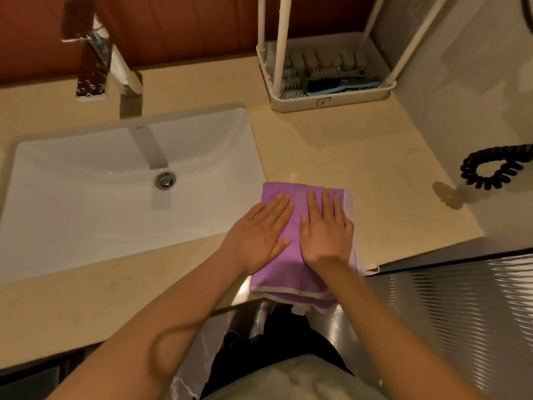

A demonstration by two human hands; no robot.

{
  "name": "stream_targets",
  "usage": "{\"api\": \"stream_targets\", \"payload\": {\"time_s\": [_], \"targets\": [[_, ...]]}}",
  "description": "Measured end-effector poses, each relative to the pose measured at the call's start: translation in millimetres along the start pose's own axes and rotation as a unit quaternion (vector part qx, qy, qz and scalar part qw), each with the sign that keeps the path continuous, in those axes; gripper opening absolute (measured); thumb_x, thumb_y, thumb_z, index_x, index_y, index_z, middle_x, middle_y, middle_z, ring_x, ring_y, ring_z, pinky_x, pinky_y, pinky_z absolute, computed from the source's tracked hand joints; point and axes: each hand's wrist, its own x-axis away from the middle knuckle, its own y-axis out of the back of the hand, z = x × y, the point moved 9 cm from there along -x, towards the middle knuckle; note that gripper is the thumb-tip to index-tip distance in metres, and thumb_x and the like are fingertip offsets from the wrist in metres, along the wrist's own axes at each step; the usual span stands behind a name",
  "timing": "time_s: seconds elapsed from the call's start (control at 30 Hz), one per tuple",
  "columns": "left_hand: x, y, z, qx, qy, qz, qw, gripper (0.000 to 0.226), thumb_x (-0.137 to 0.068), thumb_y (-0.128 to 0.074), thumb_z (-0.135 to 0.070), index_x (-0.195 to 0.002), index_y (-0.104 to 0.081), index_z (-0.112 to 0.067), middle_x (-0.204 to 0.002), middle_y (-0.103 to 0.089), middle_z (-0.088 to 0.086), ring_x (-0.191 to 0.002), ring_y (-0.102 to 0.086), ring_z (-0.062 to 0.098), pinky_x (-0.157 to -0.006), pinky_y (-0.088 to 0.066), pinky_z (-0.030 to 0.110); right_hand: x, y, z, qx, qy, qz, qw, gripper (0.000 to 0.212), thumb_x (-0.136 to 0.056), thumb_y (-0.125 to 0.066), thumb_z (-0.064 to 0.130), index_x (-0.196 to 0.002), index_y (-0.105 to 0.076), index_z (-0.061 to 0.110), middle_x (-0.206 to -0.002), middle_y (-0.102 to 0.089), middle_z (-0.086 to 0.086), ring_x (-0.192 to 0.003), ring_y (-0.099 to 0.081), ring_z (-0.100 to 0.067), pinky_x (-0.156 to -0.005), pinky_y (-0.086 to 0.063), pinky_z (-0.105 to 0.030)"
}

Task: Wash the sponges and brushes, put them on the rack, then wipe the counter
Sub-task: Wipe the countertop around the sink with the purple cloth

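Nearest the camera, two bare forearms reach forward over the front edge of the desk [360, 157]. Both hands lie flat, side by side, on a folded purple cloth [288, 272]. The left hand [259, 232] presses down with straight fingers angled toward the right. The right hand [326, 229] presses with straight fingers slightly spread, and neither hand grips anything. The cloth rests on the desk just right of the white sink [86, 197], and its near edge hangs slightly past the desk's front. A metal drain [165, 180] sits in the basin. A coiled black cord [490, 168] hangs at the right. Farther back, the faucet [129, 82] rises behind the sink. At the back right of the desk stands the white rack [331, 101], with brushes [326, 73] lying in its tray.
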Motion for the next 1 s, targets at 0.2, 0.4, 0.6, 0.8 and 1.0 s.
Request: {"api": "stream_targets", "payload": {"time_s": [0.2, 0.4, 0.6, 0.8, 1.0], "targets": [[18.9, 6.9, 0.5, -0.02, 0.059, -0.024, 0.998, 0.062, -0.094, -0.005, -0.048, -0.144, 0.018, -0.018, -0.155, 0.019, 0.002, -0.14, 0.022, 0.012, -0.111, 0.017, 0.031, -10.3, 39.0, 6.5, 0.046, 0.171, -0.076, 0.981, 0.052, -0.091, -0.027, 0.035, -0.133, -0.049, 0.013, -0.138, -0.05, -0.014, -0.129, -0.044, -0.033, -0.105, -0.022, -0.039], [18.5, 0.0, -28.8, 0.167, 0.283, -0.071, 0.942, 0.058, -0.091, -0.035, -0.021, -0.143, -0.028, 0.003, -0.151, -0.025, 0.019, -0.14, -0.029, 0.03, -0.112, -0.022, 0.041, -32.2, 22.8, 20.7, 0.139, 0.369, -0.036, 0.918, 0.051, -0.094, -0.028, 0.033, -0.138, -0.046, 0.014, -0.146, -0.042, -0.013, -0.136, -0.038, -0.032, -0.109, -0.014, -0.039], [15.6, -20.1, -34.4, 0.154, 0.352, -0.07, 0.921, 0.062, -0.085, -0.031, -0.035, -0.131, -0.05, 0.0, -0.135, -0.053, 0.018, -0.125, -0.052, 0.028, -0.096, -0.046, 0.043, -26.9, 20.1, 37.5, 0.16, 0.474, -0.05, 0.864, 0.05, -0.085, -0.039, 0.02, -0.133, -0.05, 0.01, -0.145, -0.044, -0.012, -0.135, -0.04, -0.03, -0.113, -0.005, -0.036], [32.9, -22.4, -26.3, 0.15, 0.316, -0.085, 0.933, 0.069, -0.089, -0.028, -0.041, -0.141, -0.031, 0.004, -0.149, -0.032, 0.019, -0.138, -0.031, 0.027, -0.11, -0.028, 0.044, -13.8, 8.3, 57.3, 0.172, 0.534, -0.003, 0.828, 0.053, -0.092, -0.032, 0.035, -0.138, -0.044, 0.01, -0.148, -0.04, -0.009, -0.138, -0.035, -0.025, -0.113, 0.0, -0.035], [69.5, -22.7, -0.4, 0.123, 0.279, -0.068, 0.95, 0.073, -0.088, -0.009, -0.058, -0.14, 0.02, -0.016, -0.147, 0.026, -0.002, -0.138, 0.023, 0.007, -0.114, 0.014, 0.023, 6.3, -17.5, 79.1, 0.162, 0.56, 0.043, 0.811, 0.063, -0.093, -0.027, 0.043, -0.144, -0.032, 0.005, -0.151, -0.031, -0.013, -0.142, -0.025, -0.024, -0.113, -0.002, -0.036]]}}
